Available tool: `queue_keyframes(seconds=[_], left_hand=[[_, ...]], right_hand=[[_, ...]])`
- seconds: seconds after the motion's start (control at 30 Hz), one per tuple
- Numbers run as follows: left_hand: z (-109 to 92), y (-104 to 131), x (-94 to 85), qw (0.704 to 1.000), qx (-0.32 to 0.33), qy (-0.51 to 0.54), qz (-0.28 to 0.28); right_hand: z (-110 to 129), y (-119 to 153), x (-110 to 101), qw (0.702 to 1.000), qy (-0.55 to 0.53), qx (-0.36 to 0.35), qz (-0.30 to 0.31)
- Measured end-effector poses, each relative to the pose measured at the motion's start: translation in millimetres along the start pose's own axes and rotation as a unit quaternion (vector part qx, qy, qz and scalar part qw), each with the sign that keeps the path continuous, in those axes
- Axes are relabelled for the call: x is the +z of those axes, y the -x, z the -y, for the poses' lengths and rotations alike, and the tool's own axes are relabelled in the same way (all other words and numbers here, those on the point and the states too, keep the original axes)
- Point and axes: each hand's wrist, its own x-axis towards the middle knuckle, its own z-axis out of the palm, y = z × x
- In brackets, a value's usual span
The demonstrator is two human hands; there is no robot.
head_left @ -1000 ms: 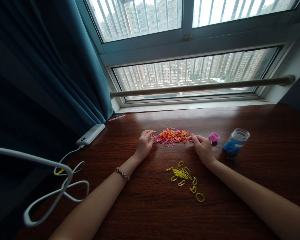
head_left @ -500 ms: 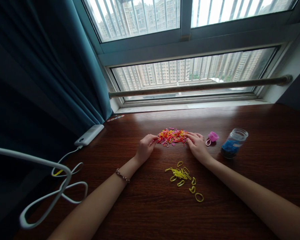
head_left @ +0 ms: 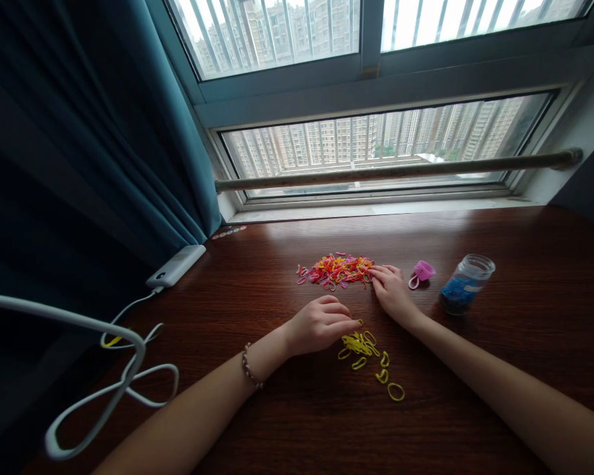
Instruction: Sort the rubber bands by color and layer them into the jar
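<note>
A mixed pile of red, pink, orange and yellow rubber bands [head_left: 339, 269] lies on the brown wooden table. At the pile's right edge rests my right hand [head_left: 395, 295], open, its fingertips touching the bands. Closer to me lies a loose group of yellow rubber bands [head_left: 360, 344]. My left hand [head_left: 319, 324] hovers at the upper left of this group, with thumb and fingers closed together and pointing right. The fingers hide whatever is between them. A bracelet [head_left: 250, 369] circles the left wrist.
Right of the pile are a small pink cup-shaped item with a loop [head_left: 424, 270] and a glass jar [head_left: 465, 285] with blue and dark contents. A white device [head_left: 177, 266] with a white cable [head_left: 129, 369] is at left, beside a blue curtain [head_left: 178, 145]. A window lies behind.
My left hand has moved from the pile's left edge toward me and right, to the yellow bands. Some pink bands at the pile's left now show. My right hand has barely moved.
</note>
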Motion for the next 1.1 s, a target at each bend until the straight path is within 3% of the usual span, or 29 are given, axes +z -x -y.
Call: queue_keyframes(seconds=[0.17, 0.27, 0.37, 0.47, 0.6, 0.73, 0.9, 1.1], left_hand=[[8, 3, -1.3, 0.998, -0.054, 0.012, -0.033], [18, 7, -5.0, 0.993, -0.097, -0.025, -0.063], [33, 14, -7.5, 0.978, -0.168, -0.078, -0.094], [48, 19, -5.8, 0.955, -0.253, -0.11, -0.111], [57, 21, -0.5, 0.936, -0.33, -0.102, -0.068], [56, 20, 1.8, 0.938, -0.337, -0.074, -0.016], [57, 22, 2.5, 0.937, -0.343, -0.065, -0.02], [58, 23, 4.1, 0.935, -0.347, -0.063, -0.032]], right_hand=[[4, -3, -5, 0.997, -0.065, 0.025, -0.039], [8, -4, -10, 0.984, -0.142, 0.084, -0.061], [9, -3, -13, 0.958, -0.228, 0.155, -0.072], [8, -3, -12, 0.947, -0.258, 0.172, -0.087], [9, -4, -11, 0.974, -0.178, 0.119, -0.08], [14, -2, -11, 0.993, -0.086, 0.057, -0.055], [21, 4, -13, 0.999, -0.02, 0.001, -0.039], [24, 8, -13, 0.998, 0.062, 0.003, 0.008]])
